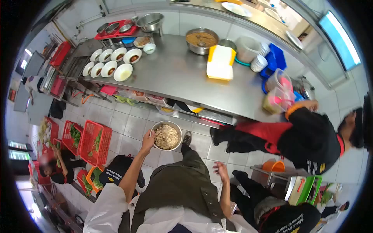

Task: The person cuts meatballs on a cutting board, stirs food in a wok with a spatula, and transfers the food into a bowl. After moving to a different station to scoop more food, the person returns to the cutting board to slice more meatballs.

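My left hand (147, 142) grips the rim of a round metal bowl (180, 136), held out in front of my body above the tiled floor. Pale, shredded or chopped food (166, 136) fills it; the exact kind I cannot make out. On the other side, my right hand (222, 171) hangs in the air with its fingers loosely curled and apart, holding nothing. It touches no object. Ahead of both hands runs a long steel counter (167, 66).
White bowls (118, 54) with dark sauce stand on the counter's left. A large pan of brown food (201, 40) and a yellow-white box (220, 64) are further right. A co-worker (311, 136) handles plastic jugs at right; others crouch or sit nearby. Red crates (96, 141) of greens lie left.
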### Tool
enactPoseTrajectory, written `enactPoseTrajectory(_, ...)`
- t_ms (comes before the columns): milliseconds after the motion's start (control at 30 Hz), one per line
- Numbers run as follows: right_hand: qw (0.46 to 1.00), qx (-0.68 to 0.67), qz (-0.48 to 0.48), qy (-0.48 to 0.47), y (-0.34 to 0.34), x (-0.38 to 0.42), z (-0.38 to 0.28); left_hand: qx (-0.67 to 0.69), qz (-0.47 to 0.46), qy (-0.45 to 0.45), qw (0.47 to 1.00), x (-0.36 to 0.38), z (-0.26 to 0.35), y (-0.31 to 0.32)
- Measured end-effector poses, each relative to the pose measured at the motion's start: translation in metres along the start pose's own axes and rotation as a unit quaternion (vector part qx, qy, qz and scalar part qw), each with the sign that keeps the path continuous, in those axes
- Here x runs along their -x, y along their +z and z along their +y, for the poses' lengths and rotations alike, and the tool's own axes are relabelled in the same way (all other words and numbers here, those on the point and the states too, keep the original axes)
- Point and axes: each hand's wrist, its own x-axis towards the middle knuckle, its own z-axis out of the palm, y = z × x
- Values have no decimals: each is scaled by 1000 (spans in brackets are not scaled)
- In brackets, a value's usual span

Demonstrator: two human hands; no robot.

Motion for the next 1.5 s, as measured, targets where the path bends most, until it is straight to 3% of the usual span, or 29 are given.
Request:
enactPoseTrajectory(133,977,14,-41,-210,21,-143,-157,103,123,26,987,-66,1,-25)
enactPoseTrajectory(167,971,123,-52,-196,24,-167,-214,115,152,26,981,-72,-1,-28)
enactPoseTrajectory(200,968,137,-47,-207,37,-180,-276,111,166,45,979,-77,1,-28)
enactPoseTrajectory(267,914,157,1,-374,64,-211,-386,106,197,96,970,-114,28,-26)
enactPoseTrajectory(300,860,212,39,-462,66,-246,-426,55,261,128,955,-129,49,-19)
enactPoseTrajectory(333,844,209,63,-490,86,-239,-487,-19,262,130,956,-146,72,-21)
enactPoseTrajectory(400,765,287,117,-565,99,-301,-570,-172,245,133,945,-184,115,-28)
enactPoseTrajectory(467,715,379,160,-566,108,-359,-632,-101,232,133,958,-234,144,-22)
enactPoseTrajectory(567,643,541,241,-486,106,-487,-656,-51,207,206,955,-333,173,-20)
enactPoseTrajectory(667,613,654,253,-363,136,-480,-673,-51,198,204,957,-407,185,-4)
enactPoseTrajectory(800,631,692,173,-305,139,-457,-692,17,163,117,979,-503,200,4)
enactPoseTrajectory(900,738,612,95,-268,118,-461,-691,5,188,151,970,-552,215,18)
enactPoseTrajectory(1000,737,614,120,-256,107,-433,-670,121,143,160,969,-586,227,39)
enactPoseTrajectory(1100,642,598,235,-419,128,-387,-649,277,70,39,958,-602,236,52)
enactPoseTrajectory(1133,636,621,220,-403,130,-375,-647,347,49,0,936,-598,243,54)
enactPoseTrajectory(1267,609,657,220,-385,129,-350,-640,343,-19,28,939,-584,270,55)
enactPoseTrajectory(1400,588,705,198,-344,136,-348,-635,410,5,-31,912,-592,274,68)
enactPoseTrajectory(1500,611,635,268,-388,139,-358,-617,450,-35,-37,891,-603,281,73)
